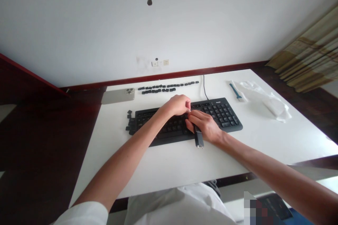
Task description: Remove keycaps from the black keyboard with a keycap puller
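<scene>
Right hand (pixel 204 126) holds dark tool (pixel 198 137) over keyboard (pixel 221 116) (left hand (pixel 175 106) beside).

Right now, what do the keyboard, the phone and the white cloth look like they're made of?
The keyboard looks like dark plastic with a dull, matte finish, since its keys show little shine. The phone has a smooth, pale back, maybe metal or glass; its sheen can't settle which. The white cloth seems thin, soft fabric, because it lies crumpled.
</scene>
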{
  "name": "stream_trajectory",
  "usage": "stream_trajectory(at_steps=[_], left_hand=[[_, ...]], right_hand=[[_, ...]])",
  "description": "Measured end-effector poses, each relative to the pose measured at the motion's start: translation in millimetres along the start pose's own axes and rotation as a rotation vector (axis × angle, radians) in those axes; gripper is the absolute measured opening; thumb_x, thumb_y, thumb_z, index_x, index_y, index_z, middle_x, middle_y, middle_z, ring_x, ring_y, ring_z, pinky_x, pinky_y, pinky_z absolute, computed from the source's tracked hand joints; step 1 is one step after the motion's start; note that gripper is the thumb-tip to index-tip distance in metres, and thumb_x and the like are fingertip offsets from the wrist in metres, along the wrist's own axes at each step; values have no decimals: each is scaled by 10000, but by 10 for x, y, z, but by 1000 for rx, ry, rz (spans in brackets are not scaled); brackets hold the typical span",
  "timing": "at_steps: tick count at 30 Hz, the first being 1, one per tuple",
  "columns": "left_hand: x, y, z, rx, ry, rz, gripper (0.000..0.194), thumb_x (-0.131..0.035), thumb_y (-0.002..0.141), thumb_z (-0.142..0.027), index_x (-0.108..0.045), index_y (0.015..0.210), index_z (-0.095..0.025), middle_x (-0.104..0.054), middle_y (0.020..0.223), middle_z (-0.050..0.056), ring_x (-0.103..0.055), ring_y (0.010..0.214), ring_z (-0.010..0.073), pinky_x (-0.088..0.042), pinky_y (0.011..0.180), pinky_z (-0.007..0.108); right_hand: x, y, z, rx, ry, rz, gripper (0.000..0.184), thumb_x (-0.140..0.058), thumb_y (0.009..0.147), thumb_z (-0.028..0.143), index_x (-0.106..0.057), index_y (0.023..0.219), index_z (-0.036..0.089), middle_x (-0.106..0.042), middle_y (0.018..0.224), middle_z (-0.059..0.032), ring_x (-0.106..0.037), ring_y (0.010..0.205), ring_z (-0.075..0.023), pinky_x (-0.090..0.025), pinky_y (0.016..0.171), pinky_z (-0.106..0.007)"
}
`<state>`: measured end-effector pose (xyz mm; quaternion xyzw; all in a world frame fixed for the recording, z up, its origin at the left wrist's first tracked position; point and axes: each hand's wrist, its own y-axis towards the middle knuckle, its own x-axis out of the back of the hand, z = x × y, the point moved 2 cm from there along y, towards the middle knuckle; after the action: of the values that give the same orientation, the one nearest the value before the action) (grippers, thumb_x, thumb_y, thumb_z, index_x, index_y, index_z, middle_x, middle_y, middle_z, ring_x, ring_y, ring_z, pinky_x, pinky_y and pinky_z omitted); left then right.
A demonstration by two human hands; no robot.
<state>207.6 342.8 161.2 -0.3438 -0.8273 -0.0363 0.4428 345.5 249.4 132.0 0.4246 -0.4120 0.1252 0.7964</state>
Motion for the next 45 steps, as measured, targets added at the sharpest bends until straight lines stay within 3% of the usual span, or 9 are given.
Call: stream_trajectory(at_steps=[11, 14, 17, 22, 26, 28, 35, 39, 45], left_hand=[[22, 3, 33, 12, -58, 35, 150, -660, 790, -80, -753, 828, -193, -760, 852, 13, -652, 746, 144, -435, 635, 253], [29, -3, 45, 26, -82, 54, 186, -634, 794, -82, -769, 858, -193, -758, 818, 21, -643, 699, 146, -442, 627, 257], [32, -7, 51, 30, -89, 54, 198, -633, 784, -93, -783, 854, -202, -762, 810, 22, -647, 687, 151, -453, 636, 261], [49, 13, 96, 2, -77, 41, 165, -661, 790, -152, -792, 863, -220, -770, 880, 19, -654, 725, 157, -447, 645, 259], [78, 17, 126, -19, -19, 17, 131, -705, 804, -261, -789, 896, -219, -748, 872, 32, -632, 724, 165, -422, 636, 263], [82, 3, 115, -24, -5, 36, 152, -721, 791, -274, -782, 923, -229, -742, 859, 26, -622, 716, 165, -409, 627, 260], [60, -36, 64, -13, 29, 33, 227, -617, 773, -142, -739, 930, -252, -737, 807, 1, -596, 650, 151, -371, 588, 260], [61, -22, 93, 9, -51, 104, 217, -583, 774, -125, -723, 899, -234, -675, 655, -15, -601, 582, 145, -399, 580, 252], [74, 22, 139, 12, -41, 87, 181, -672, 765, -180, -755, 915, -237, -675, 697, -10, -587, 605, 144, -395, 594, 260]], right_hand=[[6, 3, -23, -111, 132, 20, 249, -536, 989, 156, -491, 751, 214, -548, 799, -28, -537, 679, -150, -482, 652, -290], [64, -14, -51, -226, 182, -25, 88, -561, 974, 148, -600, 923, 207, -651, 1008, -78, -642, 814, -174, -532, 740, -311], [133, -45, -65, -231, 153, -12, 167, -575, 962, 124, -636, 1085, 218, -690, 1114, -94, -679, 942, -217, -553, 840, -366], [201, -57, -108, -189, 114, 65, 167, -570, 965, 116, -666, 1051, 222, -707, 1084, -91, -668, 954, -242, -555, 858, -411], [224, 46, -161, -168, 168, 186, 67, -589, 999, 213, -650, 971, 208, -663, 998, -73, -644, 880, -203, -539, 796, -343], [220, 104, -182, -158, 205, 233, 147, -570, 1019, 252, -613, 888, 201, -617, 914, -52, -609, 797, -173, -513, 735, -303], [103, 141, -227, -136, 224, 199, 286, -576, 1004, 264, -506, 734, 199, -542, 844, -35, -538, 716, -141, -450, 659, -261], [68, 154, -214, -114, 206, 197, 274, -603, 956, 221, -498, 703, 205, -538, 809, -21, -535, 691, -138, -436, 638, -257], [65, 153, -181, -46, 224, 215, 250, -559, 989, 236, -532, 741, 212, -605, 838, -41, -600, 744, -158, -448, 650, -260]])
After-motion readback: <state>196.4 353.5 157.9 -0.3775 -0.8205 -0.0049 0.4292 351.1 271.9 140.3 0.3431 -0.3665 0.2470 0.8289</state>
